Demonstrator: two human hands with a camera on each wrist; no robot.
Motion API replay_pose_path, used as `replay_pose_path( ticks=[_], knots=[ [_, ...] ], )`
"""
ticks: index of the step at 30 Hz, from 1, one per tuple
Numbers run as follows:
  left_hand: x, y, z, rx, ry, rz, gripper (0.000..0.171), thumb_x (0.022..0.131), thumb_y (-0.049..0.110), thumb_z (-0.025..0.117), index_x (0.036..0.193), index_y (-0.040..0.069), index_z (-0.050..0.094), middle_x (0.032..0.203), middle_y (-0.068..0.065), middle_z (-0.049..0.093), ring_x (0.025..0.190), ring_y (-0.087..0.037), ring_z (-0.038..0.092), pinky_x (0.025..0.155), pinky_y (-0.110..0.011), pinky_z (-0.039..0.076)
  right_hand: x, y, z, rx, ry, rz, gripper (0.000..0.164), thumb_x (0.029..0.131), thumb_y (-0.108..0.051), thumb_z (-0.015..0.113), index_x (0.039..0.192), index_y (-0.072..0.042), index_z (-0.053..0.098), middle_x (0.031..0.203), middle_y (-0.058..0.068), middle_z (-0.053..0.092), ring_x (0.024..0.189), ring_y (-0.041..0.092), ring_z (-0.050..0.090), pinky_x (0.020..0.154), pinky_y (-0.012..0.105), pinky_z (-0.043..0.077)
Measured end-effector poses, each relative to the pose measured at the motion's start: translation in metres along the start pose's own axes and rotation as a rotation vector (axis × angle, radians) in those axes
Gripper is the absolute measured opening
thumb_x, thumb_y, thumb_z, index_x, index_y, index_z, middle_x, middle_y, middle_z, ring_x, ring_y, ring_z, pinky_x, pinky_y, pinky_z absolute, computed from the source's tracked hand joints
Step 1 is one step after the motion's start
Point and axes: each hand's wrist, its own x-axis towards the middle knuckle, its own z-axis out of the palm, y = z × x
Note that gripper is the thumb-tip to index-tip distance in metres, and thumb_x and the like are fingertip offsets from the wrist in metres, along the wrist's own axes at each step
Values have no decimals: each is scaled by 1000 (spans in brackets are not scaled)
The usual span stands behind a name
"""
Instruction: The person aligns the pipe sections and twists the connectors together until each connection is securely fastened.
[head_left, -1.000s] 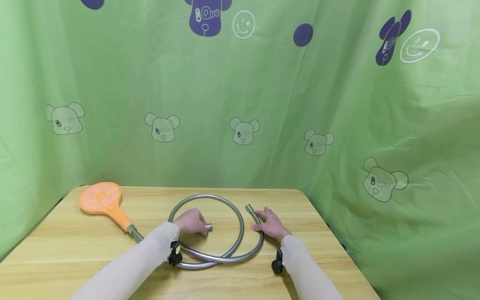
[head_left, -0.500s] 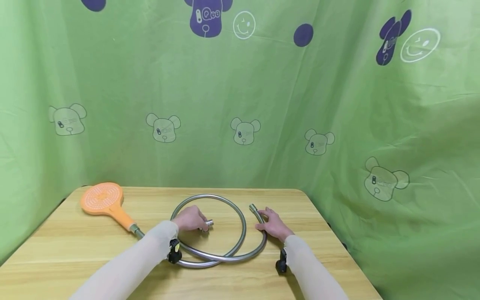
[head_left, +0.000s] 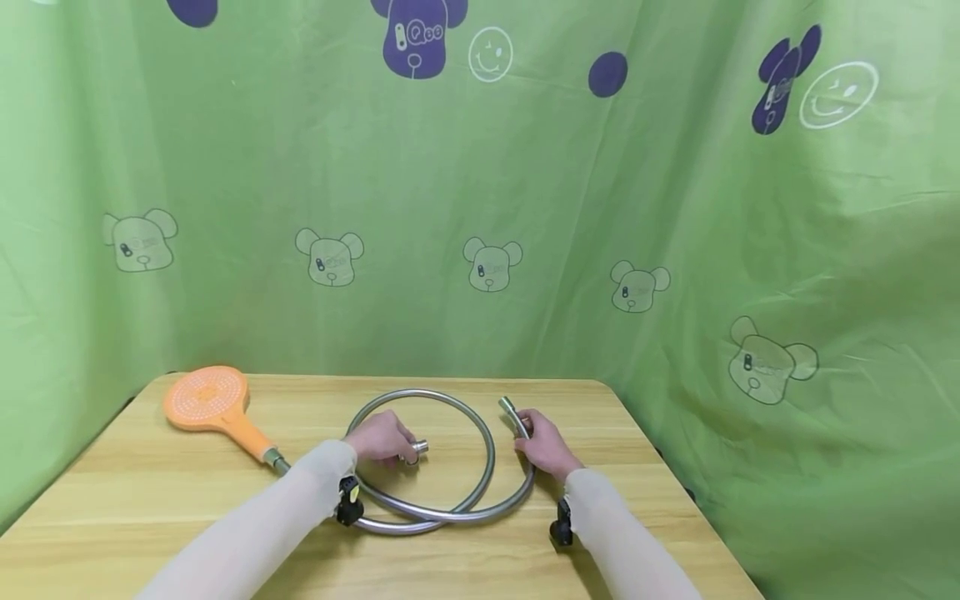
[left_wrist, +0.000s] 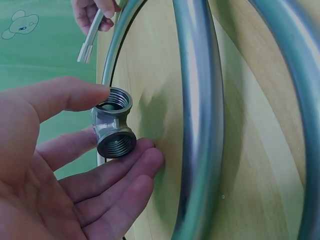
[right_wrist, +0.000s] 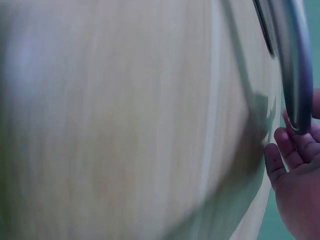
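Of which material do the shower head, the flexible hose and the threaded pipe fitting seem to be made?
Shower head: probably plastic, satin finish; uniform orange, soft shine.
Flexible hose: perhaps metal, glossy; silvery with long highlights.
Threaded pipe fitting: likely metal; grey sheen, crisp internal threads.

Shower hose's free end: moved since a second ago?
Yes. In the head view, the hose's free end now appears nearer the back edge of the table. Whether it slid or was lifted, I can't tell.
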Motion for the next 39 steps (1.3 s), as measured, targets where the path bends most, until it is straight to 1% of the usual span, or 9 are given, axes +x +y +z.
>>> replay_pose_path(
  ticks=[2,5,14,16,20,25,30,33,39],
  knots=[
    [-1,0,0,-2,-4,9,30,74,18,84,103,11,80,76,4,74,62,-21,71,57,-33,59,0,-3,2,23,11,-6,46,84,12,61,128,7,53,103,21,64,88,25,62,77,35,56],
    [-2,-1,-1,-14,-8,11,29,75,16,83,103,10,80,75,4,74,61,-19,70,57,-32,58,-1,-7,4,34,23,-11,43,85,11,62,126,7,53,97,20,62,80,22,60,68,30,53],
    [-2,-1,-1,-30,32,5,31,74,15,83,104,12,80,71,4,73,59,-20,69,57,-35,58,2,-13,1,-21,91,32,31,94,-10,68,120,3,56,86,9,56,69,16,51,57,25,47],
    [-1,-1,-1,-36,45,5,30,73,15,84,103,12,80,70,4,73,60,-21,70,57,-35,59,4,-13,1,-28,94,39,31,95,-13,68,120,2,56,85,8,55,68,16,50,57,24,46],
    [1,-2,-1,-49,72,10,29,71,14,84,99,15,80,68,3,72,62,-23,71,54,-27,55,6,-12,0,-45,93,39,32,96,-14,67,122,2,56,85,8,56,67,15,50,57,24,46],
    [2,-4,-1,-68,87,16,29,69,11,83,97,16,80,66,-2,73,57,-19,69,49,-20,49,8,-13,-2,-56,75,28,41,95,-10,67,131,4,54,83,7,56,64,14,50,53,24,45],
    [2,-5,-1,-89,108,0,32,68,9,83,100,14,80,65,2,71,54,-13,66,51,-20,50,8,-17,-3,-60,55,22,48,94,-6,67,138,4,51,81,6,54,63,14,48,52,24,43],
    [2,-4,-1,-91,123,-9,32,68,9,83,99,15,80,64,2,70,54,-13,65,54,-21,49,9,-21,-3,-50,44,19,46,94,-4,66,137,3,52,81,6,54,65,15,49,55,25,45],
    [3,-4,-2,-58,136,-6,34,68,10,85,101,17,80,62,1,71,57,-16,67,61,-24,46,11,-27,-2,-24,36,10,40,94,-3,65,132,5,53,92,13,58,71,17,57,62,29,51]
  ],
)
